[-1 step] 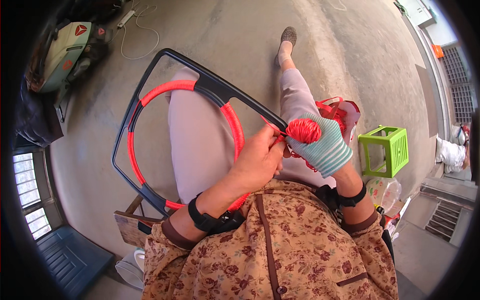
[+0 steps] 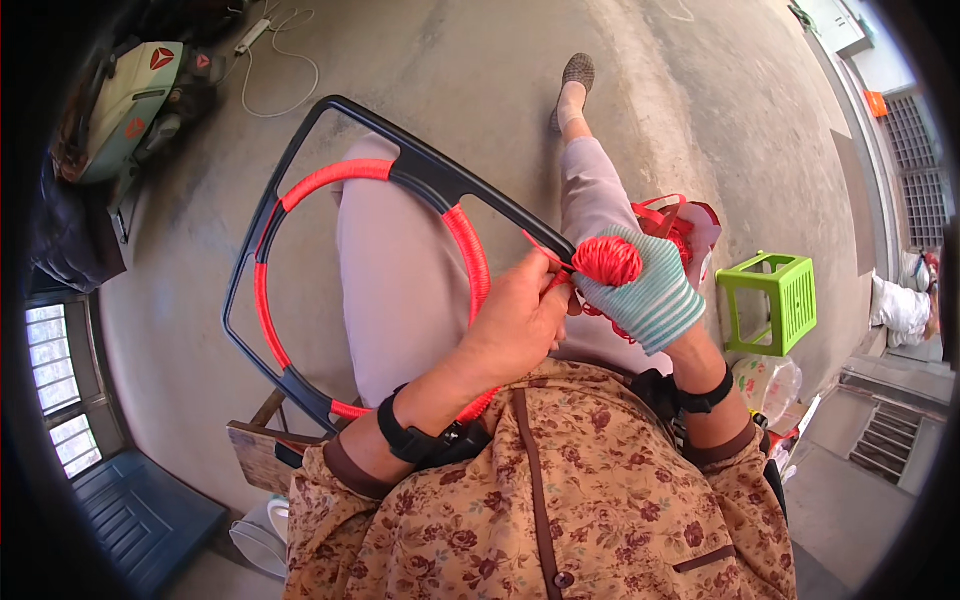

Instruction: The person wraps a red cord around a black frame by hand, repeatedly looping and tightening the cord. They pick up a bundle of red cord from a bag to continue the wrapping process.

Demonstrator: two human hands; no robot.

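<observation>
A black frame (image 2: 345, 108) lies tilted over my lap, with a ring inside it. Red cord (image 2: 465, 245) is wound tightly round long stretches of the ring, and black parts show between. My bare left hand (image 2: 515, 315) is closed at the frame's right-hand corner, its thumb and finger against red strands there. In a pale teal and white striped glove, my right hand (image 2: 650, 295) grips a thick bundle of red cord (image 2: 607, 261) right beside that corner. My fingers partly hide the corner and the underside of the bundle.
A bag (image 2: 706, 225) with more red cord is beside my right leg. Farther right stands a green plastic stool (image 2: 785, 300). A wooden piece of furniture (image 2: 262, 455) is at my left; a parked scooter (image 2: 130, 105) and a white cable (image 2: 300, 62) are at the far left.
</observation>
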